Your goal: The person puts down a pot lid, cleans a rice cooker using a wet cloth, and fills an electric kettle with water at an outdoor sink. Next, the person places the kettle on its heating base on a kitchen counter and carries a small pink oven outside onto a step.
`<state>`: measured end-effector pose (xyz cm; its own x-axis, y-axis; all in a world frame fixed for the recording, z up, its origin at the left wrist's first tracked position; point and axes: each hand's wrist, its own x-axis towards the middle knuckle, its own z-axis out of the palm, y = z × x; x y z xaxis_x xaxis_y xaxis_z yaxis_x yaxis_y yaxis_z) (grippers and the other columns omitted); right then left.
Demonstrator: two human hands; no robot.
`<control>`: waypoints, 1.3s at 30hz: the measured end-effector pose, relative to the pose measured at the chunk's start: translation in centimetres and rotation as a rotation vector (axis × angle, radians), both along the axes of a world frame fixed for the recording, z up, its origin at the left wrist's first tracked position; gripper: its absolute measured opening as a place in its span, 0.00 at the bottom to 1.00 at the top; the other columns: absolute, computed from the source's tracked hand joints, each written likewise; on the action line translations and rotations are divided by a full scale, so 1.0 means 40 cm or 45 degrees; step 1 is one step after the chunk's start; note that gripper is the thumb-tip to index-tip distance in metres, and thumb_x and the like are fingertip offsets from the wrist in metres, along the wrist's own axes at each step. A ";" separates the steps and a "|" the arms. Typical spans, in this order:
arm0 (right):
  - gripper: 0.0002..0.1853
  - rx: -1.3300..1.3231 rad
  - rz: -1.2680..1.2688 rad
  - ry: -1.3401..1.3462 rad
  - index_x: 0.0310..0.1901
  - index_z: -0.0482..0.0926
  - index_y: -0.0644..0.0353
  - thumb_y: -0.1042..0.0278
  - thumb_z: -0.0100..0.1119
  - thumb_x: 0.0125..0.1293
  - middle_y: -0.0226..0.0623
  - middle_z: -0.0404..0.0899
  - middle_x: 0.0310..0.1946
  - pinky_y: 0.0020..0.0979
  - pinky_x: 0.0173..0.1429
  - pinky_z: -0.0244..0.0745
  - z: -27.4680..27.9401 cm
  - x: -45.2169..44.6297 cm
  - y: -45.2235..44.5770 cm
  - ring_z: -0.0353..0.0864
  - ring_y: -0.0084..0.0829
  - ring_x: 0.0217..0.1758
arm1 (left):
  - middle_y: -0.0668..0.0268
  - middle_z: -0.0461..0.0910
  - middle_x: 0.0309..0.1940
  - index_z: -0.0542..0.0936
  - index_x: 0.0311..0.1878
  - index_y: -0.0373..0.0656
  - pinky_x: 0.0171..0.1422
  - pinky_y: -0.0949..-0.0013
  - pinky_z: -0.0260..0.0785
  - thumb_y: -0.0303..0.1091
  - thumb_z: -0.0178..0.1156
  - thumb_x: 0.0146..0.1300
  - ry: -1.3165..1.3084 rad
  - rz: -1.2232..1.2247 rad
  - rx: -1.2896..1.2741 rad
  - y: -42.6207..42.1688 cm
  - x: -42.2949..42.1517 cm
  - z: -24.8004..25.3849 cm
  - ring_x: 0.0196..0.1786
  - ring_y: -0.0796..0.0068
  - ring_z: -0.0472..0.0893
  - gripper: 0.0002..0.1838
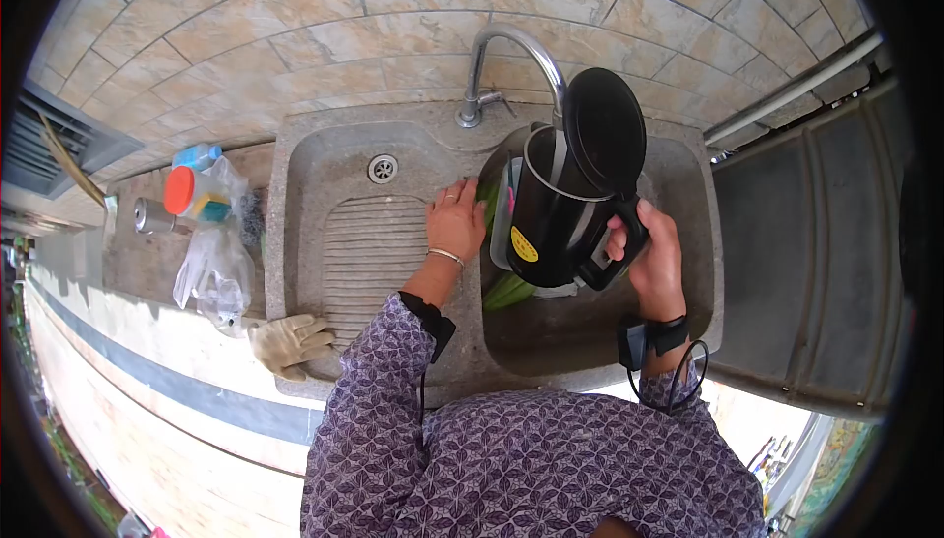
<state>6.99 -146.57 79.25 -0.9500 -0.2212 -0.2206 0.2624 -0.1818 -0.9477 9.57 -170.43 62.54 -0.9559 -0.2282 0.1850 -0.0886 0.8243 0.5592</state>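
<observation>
My right hand (657, 258) is wrapped round the handle of a black electric kettle (551, 228), which is tilted over the right basin. The kettle's lid (605, 135) stands open, and a yellow sticker shows on its side. The spout of a chrome faucet (531, 41) ends at the kettle's mouth; whether water runs is hard to make out. My left hand (455, 218) lies flat on the divider between the basins, fingers stretched out, holding nothing. Green vegetables (507, 292) and a clear plastic container sit below the kettle, partly hidden by it.
The stone sink (452, 366) has a ribbed washboard (379, 253) and drain (383, 168) on the left. A work glove (293, 343) hangs over its front-left edge. An orange-lidded jar (180, 190), a can (152, 215) and a plastic bag (218, 272) stand left. A tiled wall rises behind.
</observation>
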 end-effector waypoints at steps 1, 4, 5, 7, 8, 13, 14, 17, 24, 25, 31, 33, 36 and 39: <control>0.21 -0.006 0.007 0.011 0.28 0.76 0.71 0.57 0.47 0.65 0.37 0.72 0.15 0.27 0.27 0.66 0.000 -0.001 0.003 0.70 0.28 0.17 | 0.57 0.74 0.52 0.72 0.57 0.46 0.55 0.52 0.63 0.38 0.57 0.57 0.024 0.100 0.135 -0.011 -0.041 0.020 0.55 0.55 0.72 0.22; 0.21 0.012 0.000 0.025 0.28 0.76 0.71 0.57 0.47 0.65 0.38 0.72 0.15 0.27 0.27 0.65 0.008 -0.003 0.008 0.70 0.28 0.17 | 0.52 0.76 0.45 0.73 0.53 0.42 0.51 0.53 0.67 0.42 0.57 0.58 0.201 0.328 0.389 -0.048 -0.172 0.052 0.52 0.51 0.73 0.22; 0.21 0.029 -0.004 0.030 0.29 0.77 0.72 0.57 0.48 0.65 0.38 0.72 0.15 0.27 0.27 0.65 0.010 -0.005 0.009 0.70 0.27 0.17 | 0.52 0.76 0.45 0.73 0.53 0.42 0.51 0.53 0.67 0.42 0.57 0.58 0.199 0.321 0.392 -0.049 -0.206 0.058 0.52 0.51 0.73 0.22; 0.21 0.040 -0.014 0.021 0.29 0.77 0.72 0.57 0.48 0.64 0.38 0.72 0.15 0.26 0.27 0.65 0.009 -0.008 0.010 0.70 0.27 0.17 | 0.49 0.76 0.43 0.72 0.53 0.41 0.51 0.52 0.67 0.48 0.60 0.55 0.146 0.499 0.344 -0.041 -0.263 0.073 0.50 0.49 0.74 0.27; 0.21 0.050 -0.016 0.010 0.29 0.77 0.72 0.57 0.48 0.64 0.38 0.72 0.15 0.26 0.27 0.64 0.007 -0.010 0.010 0.70 0.27 0.17 | 0.49 0.76 0.43 0.72 0.53 0.41 0.51 0.52 0.67 0.48 0.60 0.55 0.143 0.495 0.346 -0.035 -0.283 0.078 0.50 0.49 0.74 0.27; 0.21 0.071 -0.020 0.027 0.30 0.77 0.72 0.57 0.49 0.64 0.38 0.73 0.16 0.26 0.29 0.63 0.005 -0.018 0.019 0.70 0.26 0.18 | 0.56 0.80 0.28 0.76 0.41 0.36 0.33 0.60 0.71 0.57 0.61 0.54 -0.549 0.683 1.183 -0.013 -0.388 0.069 0.30 0.60 0.80 0.29; 0.21 0.067 -0.004 0.037 0.30 0.77 0.72 0.57 0.49 0.64 0.38 0.73 0.16 0.25 0.29 0.63 0.005 -0.019 0.021 0.70 0.26 0.19 | 0.56 0.80 0.28 0.76 0.41 0.36 0.33 0.60 0.71 0.57 0.61 0.54 -0.559 0.678 1.181 0.001 -0.393 0.060 0.30 0.60 0.80 0.29; 0.21 0.044 -0.019 0.023 0.30 0.78 0.72 0.57 0.49 0.64 0.38 0.73 0.17 0.25 0.29 0.63 0.001 -0.020 0.026 0.70 0.26 0.19 | 0.59 0.77 0.22 0.74 0.35 0.38 0.21 0.63 0.69 0.54 0.61 0.55 -0.473 0.567 1.798 0.037 -0.399 0.049 0.20 0.64 0.78 0.25; 0.21 0.040 -0.027 -0.001 0.30 0.78 0.72 0.57 0.49 0.64 0.38 0.73 0.17 0.26 0.30 0.63 -0.005 -0.026 0.021 0.70 0.26 0.20 | 0.62 0.77 0.21 0.74 0.32 0.39 0.17 0.69 0.68 0.38 0.57 0.60 -0.337 0.285 2.004 0.028 -0.436 0.023 0.15 0.70 0.75 0.11; 0.21 0.057 -0.020 0.012 0.30 0.78 0.72 0.57 0.49 0.64 0.38 0.73 0.17 0.26 0.30 0.64 -0.006 -0.029 0.016 0.70 0.26 0.19 | 0.61 0.77 0.21 0.75 0.31 0.39 0.17 0.69 0.68 0.36 0.57 0.60 -0.309 0.274 1.934 0.031 -0.432 0.032 0.15 0.71 0.75 0.10; 0.22 0.033 -0.005 -0.009 0.30 0.78 0.73 0.56 0.48 0.63 0.39 0.73 0.17 0.27 0.30 0.64 -0.028 -0.039 0.002 0.70 0.27 0.19 | 0.61 0.78 0.22 0.75 0.28 0.36 0.18 0.71 0.69 0.33 0.54 0.61 -0.237 0.258 1.291 0.043 -0.397 0.076 0.15 0.72 0.76 0.11; 0.22 0.002 -0.007 -0.011 0.30 0.78 0.73 0.56 0.48 0.63 0.39 0.73 0.17 0.27 0.30 0.65 -0.029 -0.040 -0.001 0.70 0.27 0.19 | 0.62 0.78 0.21 0.75 0.28 0.37 0.20 0.71 0.70 0.35 0.55 0.62 -0.212 0.197 1.444 0.039 -0.394 0.069 0.17 0.72 0.77 0.11; 0.22 0.051 0.006 0.030 0.31 0.78 0.73 0.57 0.48 0.63 0.39 0.73 0.16 0.27 0.29 0.65 -0.028 -0.032 -0.001 0.71 0.28 0.19 | 0.63 0.78 0.20 0.76 0.28 0.37 0.22 0.70 0.71 0.35 0.55 0.62 -0.335 0.081 1.556 0.013 -0.401 0.068 0.19 0.73 0.78 0.12; 0.22 0.016 0.021 0.021 0.31 0.78 0.73 0.57 0.48 0.63 0.39 0.73 0.16 0.28 0.29 0.65 -0.033 -0.033 0.000 0.71 0.28 0.19 | 0.64 0.78 0.21 0.76 0.29 0.37 0.22 0.70 0.70 0.36 0.55 0.63 -0.320 0.186 1.436 0.022 -0.372 0.091 0.18 0.74 0.77 0.12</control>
